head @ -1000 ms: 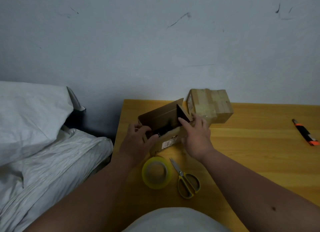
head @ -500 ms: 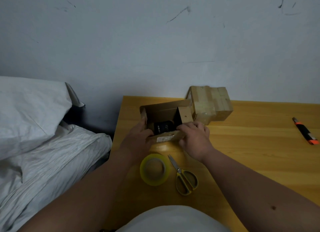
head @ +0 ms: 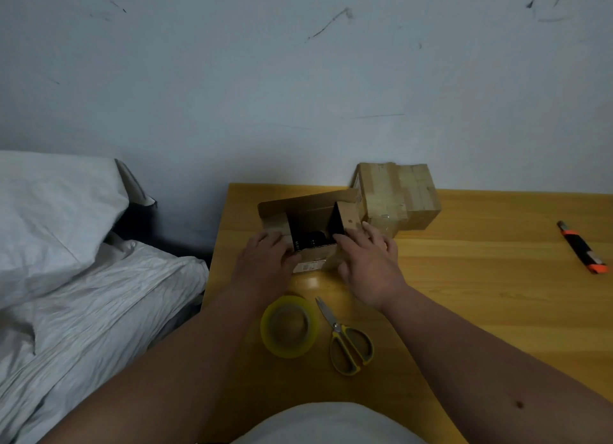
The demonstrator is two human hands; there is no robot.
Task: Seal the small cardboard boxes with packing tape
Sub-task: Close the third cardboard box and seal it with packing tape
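Hands grip open box [head: 311,231]; white label [head: 306,267] print unreadable.

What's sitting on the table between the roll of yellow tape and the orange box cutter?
In the head view, the yellow-handled scissors lie just right of the yellow tape roll; beyond them the person's right forearm crosses, then bare wooden table up to the orange box cutter.
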